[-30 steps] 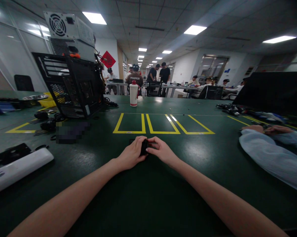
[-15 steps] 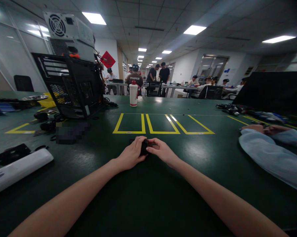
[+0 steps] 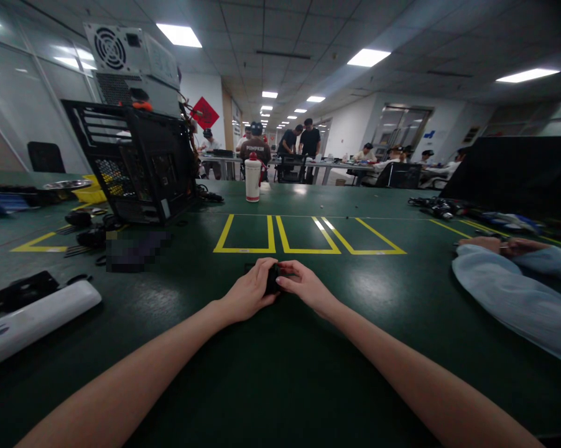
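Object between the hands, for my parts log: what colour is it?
The object looks black in the head view.

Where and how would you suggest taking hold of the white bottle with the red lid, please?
I'd grip the white bottle around mid-body, probably coming level from the near side. It stands upright and looks roughly cylindrical, giving a broad surface to wrap. The red lid is narrower on top, and a red strap hangs at the right.

White lettering "PUMPKIN" (image 3: 255,149), on brown shirt (image 3: 260,143)
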The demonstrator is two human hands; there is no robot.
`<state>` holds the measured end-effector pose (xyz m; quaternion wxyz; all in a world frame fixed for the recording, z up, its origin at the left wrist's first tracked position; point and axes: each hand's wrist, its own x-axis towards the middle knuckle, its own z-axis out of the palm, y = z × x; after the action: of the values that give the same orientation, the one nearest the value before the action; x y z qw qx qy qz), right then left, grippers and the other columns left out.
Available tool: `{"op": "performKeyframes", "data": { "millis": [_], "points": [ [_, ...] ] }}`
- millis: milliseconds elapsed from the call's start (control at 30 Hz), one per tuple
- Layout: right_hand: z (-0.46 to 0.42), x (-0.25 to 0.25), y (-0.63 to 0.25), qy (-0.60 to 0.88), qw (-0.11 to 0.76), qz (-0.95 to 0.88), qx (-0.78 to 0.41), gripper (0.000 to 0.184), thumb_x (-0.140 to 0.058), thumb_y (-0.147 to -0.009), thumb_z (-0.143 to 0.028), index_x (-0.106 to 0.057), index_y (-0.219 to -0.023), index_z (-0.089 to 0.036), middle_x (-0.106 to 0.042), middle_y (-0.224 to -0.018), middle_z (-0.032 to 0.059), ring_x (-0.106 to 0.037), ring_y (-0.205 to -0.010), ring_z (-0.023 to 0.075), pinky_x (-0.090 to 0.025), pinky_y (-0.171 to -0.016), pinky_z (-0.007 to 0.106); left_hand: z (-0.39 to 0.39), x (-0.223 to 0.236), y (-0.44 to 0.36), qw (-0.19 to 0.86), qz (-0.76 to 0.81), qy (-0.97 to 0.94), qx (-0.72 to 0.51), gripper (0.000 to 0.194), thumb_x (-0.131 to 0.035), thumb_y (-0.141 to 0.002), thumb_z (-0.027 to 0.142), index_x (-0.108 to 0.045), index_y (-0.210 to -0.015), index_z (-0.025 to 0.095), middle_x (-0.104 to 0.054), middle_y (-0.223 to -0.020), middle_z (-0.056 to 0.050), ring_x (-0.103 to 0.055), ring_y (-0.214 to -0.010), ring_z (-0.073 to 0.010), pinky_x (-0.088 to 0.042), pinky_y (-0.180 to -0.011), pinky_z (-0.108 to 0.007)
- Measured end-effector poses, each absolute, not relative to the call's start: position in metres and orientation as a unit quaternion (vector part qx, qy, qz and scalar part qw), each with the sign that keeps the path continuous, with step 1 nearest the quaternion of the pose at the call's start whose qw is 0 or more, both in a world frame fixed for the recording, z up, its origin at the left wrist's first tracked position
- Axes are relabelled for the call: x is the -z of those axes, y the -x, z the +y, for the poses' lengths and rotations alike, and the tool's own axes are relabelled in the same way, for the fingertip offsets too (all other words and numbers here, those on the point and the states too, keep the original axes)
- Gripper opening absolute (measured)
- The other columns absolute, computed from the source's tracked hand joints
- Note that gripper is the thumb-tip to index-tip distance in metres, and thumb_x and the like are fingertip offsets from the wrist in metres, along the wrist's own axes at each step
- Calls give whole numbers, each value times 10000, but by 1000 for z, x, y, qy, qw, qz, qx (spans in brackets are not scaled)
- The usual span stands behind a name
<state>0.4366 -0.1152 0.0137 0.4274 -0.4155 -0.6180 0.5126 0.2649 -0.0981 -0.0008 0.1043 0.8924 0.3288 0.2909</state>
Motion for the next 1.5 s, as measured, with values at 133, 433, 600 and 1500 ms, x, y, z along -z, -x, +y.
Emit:
{"op": "performKeyframes", "data": {
  "millis": [133, 433, 600, 1500],
  "points": [
    [-115, -12, -438, 378, 424, -649, -507, 325, -638, -638, -172, -478, -920, -193, -521, -991, 24, -534, -954, 163, -422, -861, 352, -99, 0, -266, 105, 325, -894, -290, 630, -560, -708, 215, -190, -1218, 230, -341, -1196, -87, -456, -1041, -235, -435, -832, -421],
    [-112, -7, -437, 396, 449, -622, -505, 232, -582, -700, -258, -487, -905, -203, -528, -926, 14, -562, -847, 146, -453, -784, 347, -99, -1, -267, 103, 326, -893, -294, 606, -548, -719, 232, -199, -1214, 220, -343, -1187, -89, -457, -1033, -233, -432, -838, -419],
    [-113, -11, -438, 388, 428, -638, -509, 293, -596, -683, -218, -496, -957, -188, -535, -985, 36, -541, -937, 168, -413, -863, 369, -100, -1, -266, 104, 325, -894, -290, 605, -544, -719, 229, -197, -1215, 223, -336, -1201, -90, -452, -1042, -234, -430, -837, -420],
    [-115, -5, -427, 369, 450, -634, -509, 200, -573, -715, -253, -492, -893, -208, -535, -926, 6, -557, -889, 157, -455, -798, 339, -105, -8, -256, 124, 326, -894, -281, 596, -537, -729, 226, -190, -1212, 244, -349, -1191, -78, -471, -1022, -226, -432, -837, -426]
  ]
}}
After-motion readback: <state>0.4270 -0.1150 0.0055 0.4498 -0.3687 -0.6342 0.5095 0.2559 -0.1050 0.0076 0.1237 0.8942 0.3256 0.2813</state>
